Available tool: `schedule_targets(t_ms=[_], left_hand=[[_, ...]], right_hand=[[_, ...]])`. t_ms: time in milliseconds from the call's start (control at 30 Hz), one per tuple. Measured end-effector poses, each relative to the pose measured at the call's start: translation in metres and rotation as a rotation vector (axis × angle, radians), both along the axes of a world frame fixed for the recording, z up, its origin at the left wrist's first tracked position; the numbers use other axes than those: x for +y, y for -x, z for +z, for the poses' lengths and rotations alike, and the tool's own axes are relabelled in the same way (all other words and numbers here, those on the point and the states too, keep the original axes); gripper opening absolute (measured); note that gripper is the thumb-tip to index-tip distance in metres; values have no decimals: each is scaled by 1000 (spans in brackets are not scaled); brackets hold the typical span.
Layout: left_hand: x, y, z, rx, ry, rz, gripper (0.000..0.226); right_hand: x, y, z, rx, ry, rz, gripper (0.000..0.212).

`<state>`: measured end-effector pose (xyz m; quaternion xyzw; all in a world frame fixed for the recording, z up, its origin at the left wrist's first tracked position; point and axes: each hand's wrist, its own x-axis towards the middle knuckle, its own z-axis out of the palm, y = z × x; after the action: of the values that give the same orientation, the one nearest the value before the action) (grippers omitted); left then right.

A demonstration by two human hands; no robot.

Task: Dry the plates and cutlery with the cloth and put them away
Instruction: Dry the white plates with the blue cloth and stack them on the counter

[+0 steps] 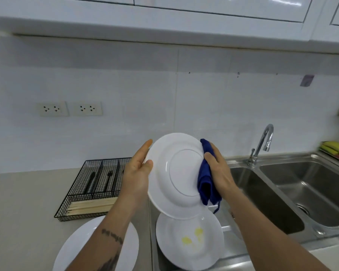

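Observation:
I hold a white plate (176,173) upright in front of me, its underside facing me. My left hand (138,169) grips its left rim, thumb on the near face. My right hand (218,173) holds a folded blue cloth (205,184) against the plate's right rim. Below it, a second white plate (190,243) with yellow marks lies on the steel draining board. A third white plate (74,249) sits on the counter at the lower left, partly behind my forearm. A black wire cutlery tray (94,184) holds dark cutlery and wooden chopsticks.
A double steel sink (282,192) with a curved tap (262,143) fills the right side. Yellow and green sponges (334,147) lie in a rack at the far right. Two wall sockets (69,108) sit above the grey counter. White cabinets hang overhead.

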<state>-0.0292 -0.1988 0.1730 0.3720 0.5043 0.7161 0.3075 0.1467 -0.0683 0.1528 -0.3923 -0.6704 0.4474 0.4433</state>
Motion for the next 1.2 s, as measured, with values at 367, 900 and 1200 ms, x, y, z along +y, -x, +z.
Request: schedule_targets(t_ms=[367,900,1200], left_hand=[[14,-8,7,-197,-122,124,54],[14,-23,20,-146,-164,-117,64],[-3,-15,25,-98,-149,-97,62]], right_hand=[[-34,0,-15,-88,-130,-196,48],[-51,49,41,-575,-904,-68,60],[-18,43,55,-294,-429,-37,46]])
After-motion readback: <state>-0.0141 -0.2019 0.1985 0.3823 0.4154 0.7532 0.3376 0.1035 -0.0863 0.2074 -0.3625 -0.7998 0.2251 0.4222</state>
